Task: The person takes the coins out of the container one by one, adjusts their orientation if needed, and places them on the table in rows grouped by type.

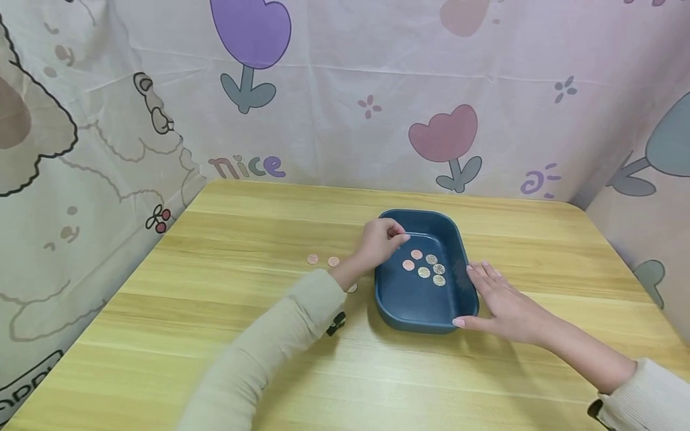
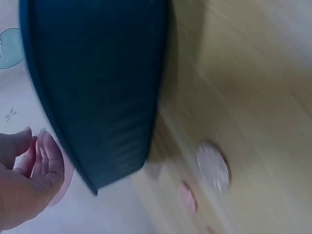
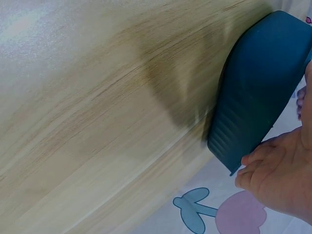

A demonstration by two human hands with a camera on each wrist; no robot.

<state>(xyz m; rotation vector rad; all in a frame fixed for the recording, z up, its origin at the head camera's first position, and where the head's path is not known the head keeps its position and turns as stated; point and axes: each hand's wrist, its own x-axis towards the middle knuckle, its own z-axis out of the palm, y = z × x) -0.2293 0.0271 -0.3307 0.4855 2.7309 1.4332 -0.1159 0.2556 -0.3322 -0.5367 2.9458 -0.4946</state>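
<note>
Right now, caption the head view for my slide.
Left hand over a blue tray holding six coins, right hand against its rim, more coins on the wooden table.

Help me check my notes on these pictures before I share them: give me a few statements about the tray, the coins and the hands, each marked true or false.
1. The left hand has its fingertips over the tray. True.
2. Every visible coin lies inside the tray. False: some coins lie on the table, to the tray's left.
3. The tray holds both reddish and yellowish coins. True.
4. The right hand is clear of the tray. False: it touches the tray's right side.
5. The tray is upside down. False: it stands with its open side up.
</note>
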